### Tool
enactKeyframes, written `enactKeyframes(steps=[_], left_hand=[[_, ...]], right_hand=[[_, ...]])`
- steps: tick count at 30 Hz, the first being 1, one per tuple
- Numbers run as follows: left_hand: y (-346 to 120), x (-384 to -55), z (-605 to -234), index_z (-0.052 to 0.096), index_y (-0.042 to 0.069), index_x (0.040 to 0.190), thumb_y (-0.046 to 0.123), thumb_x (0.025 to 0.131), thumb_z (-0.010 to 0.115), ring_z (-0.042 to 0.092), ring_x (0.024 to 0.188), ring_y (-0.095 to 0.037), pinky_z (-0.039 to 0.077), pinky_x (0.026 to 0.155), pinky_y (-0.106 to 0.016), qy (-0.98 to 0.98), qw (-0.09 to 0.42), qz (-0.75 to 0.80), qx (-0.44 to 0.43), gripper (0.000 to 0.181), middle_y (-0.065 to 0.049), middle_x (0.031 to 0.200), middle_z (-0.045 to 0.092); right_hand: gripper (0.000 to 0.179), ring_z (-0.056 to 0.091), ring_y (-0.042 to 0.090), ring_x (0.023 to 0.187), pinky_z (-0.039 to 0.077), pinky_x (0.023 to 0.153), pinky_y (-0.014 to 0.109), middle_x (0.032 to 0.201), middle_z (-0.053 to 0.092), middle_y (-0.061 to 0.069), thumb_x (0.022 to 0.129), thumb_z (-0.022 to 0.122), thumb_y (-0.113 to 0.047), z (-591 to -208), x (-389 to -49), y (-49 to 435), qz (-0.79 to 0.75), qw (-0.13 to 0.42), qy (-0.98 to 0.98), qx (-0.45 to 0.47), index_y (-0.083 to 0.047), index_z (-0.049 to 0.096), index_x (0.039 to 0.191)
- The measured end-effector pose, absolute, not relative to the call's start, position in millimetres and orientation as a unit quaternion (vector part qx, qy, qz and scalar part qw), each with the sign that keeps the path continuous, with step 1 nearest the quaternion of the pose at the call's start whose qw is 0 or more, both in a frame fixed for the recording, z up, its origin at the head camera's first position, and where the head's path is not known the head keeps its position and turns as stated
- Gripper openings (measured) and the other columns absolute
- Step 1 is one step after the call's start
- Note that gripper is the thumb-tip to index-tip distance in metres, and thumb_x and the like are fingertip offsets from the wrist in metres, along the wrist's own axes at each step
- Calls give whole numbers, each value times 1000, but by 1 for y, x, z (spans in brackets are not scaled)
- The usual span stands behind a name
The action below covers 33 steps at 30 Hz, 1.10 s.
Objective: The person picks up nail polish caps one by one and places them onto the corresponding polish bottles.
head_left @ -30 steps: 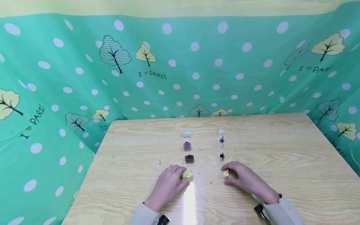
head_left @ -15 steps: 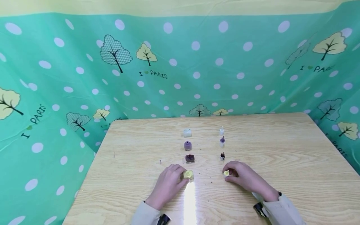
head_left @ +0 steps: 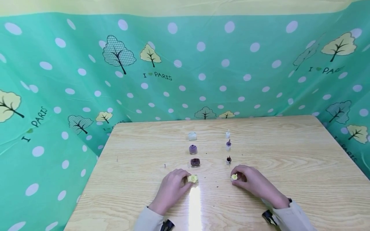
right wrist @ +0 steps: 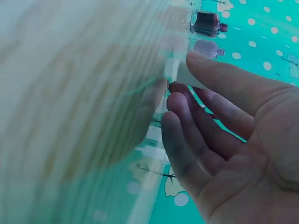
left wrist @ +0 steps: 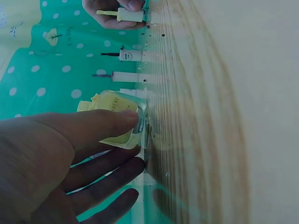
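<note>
My left hand (head_left: 171, 186) pinches a small glass nail polish bottle (head_left: 192, 179) of pale yellow polish between thumb and fingers. In the left wrist view the thumb lies across the yellow label (left wrist: 111, 101) and the bottle's neck has no cap on it. To the right, my right hand (head_left: 252, 182) pinches a white nail polish cap (left wrist: 131, 15), its yellow-coated brush (left wrist: 107, 12) pointing up. The right wrist view shows the cap's white side (right wrist: 187, 77) between thumb and fingertips, partly hidden. Both things are low over the table.
Beyond my left hand stand open bottles in a column: dark red (head_left: 195, 162), purple (head_left: 192, 149) and clear (head_left: 192, 136). Matching caps, brushes up, stand to their right: dark (head_left: 228, 160), purple (head_left: 228, 145) and white (head_left: 227, 134). A polka-dot cloth (head_left: 185, 64) hangs behind the wooden table (head_left: 130, 192).
My right thumb and fingers have come together on the yellow-brushed cap, which has shifted slightly right. The left thumb and fingers have drawn in on the yellow bottle. The other bottles and caps stay put.
</note>
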<state>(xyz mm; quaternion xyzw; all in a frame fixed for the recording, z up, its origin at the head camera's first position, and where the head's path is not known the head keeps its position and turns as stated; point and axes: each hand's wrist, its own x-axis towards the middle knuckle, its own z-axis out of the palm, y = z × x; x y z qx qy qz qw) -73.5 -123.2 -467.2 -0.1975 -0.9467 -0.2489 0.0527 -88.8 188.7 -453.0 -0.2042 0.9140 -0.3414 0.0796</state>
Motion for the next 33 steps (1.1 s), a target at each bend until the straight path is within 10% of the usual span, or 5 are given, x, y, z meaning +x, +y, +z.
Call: enactKeyframes(steps=[33], left_hand=[[-122, -69, -453, 71, 12, 108, 15, 83, 79, 66, 96, -10, 58, 86, -29, -898, 96, -390, -179, 27, 2, 107, 70]], right_hand=[[17, 52, -3, 69, 50, 61, 18, 89, 64, -15, 87, 76, -16, -435, -81, 178, -355, -27, 908, -221, -15, 75, 104]])
